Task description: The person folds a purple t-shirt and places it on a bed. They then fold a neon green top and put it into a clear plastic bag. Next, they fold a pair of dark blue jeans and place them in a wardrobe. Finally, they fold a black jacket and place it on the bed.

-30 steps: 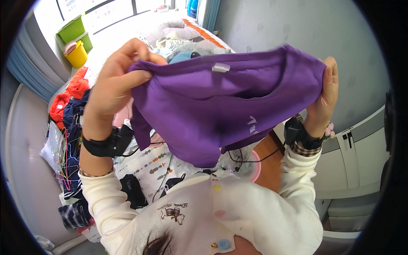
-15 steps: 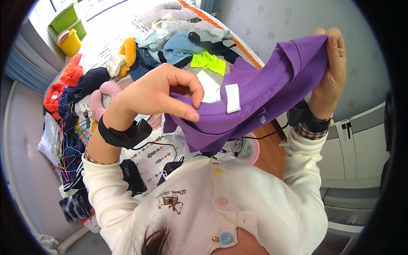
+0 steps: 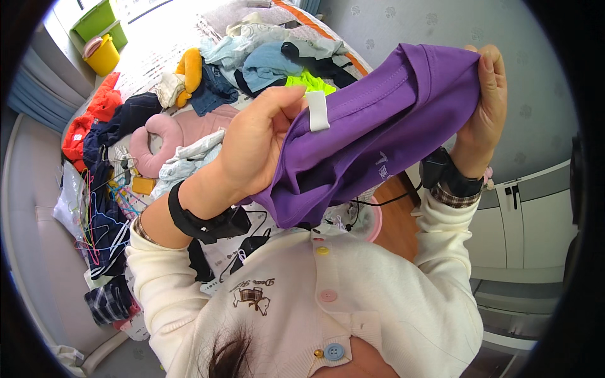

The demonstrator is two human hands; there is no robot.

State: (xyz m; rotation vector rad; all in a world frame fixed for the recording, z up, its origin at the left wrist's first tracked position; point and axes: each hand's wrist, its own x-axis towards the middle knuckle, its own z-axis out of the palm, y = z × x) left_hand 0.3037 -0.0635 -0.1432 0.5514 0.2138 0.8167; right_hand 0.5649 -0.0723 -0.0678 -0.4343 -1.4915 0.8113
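Left hand: I see my left hand (image 3: 255, 148) raised in front of my chest, fingers curled and closed on the near edge of the purple shirt (image 3: 378, 135), thumb side toward the collar.
Right hand: my right hand (image 3: 484, 104) is up high at the right, pinching the shirt's far edge between thumb and fingers, palm toward the wall.
Purple shirt: it hangs stretched between my 2 hands, held in the air above the bed, sagging into a fold near my chest.
Shirt label: 1 small white rectangular tag (image 3: 317, 111) sits upright at the collar seam, just beside my left fingertips; a small pale printed mark (image 3: 382, 165) shows lower on the cloth.
Wrists: a black strap device (image 3: 205, 220) sits on my left wrist, another black one (image 3: 447, 176) on my right, above a plaid cuff.
Bed: beyond my hands the bed (image 3: 157, 57) carries a loose clothes pile (image 3: 277, 53) of blue, white and neon-green pieces, a pink neck pillow (image 3: 154, 142) and an orange soft item (image 3: 188, 70).
Containers: 1 yellow bucket (image 3: 103, 55) with something pink at its rim, and 1 green bin (image 3: 97, 19) just behind it; I cannot tell what the bin holds.
Left edge: red garment (image 3: 94, 113) and dark clothes with coloured hangers (image 3: 104, 201) lie along the bedside.
Right side: white cabinet doors (image 3: 526, 220) stand well apart from the shirt.
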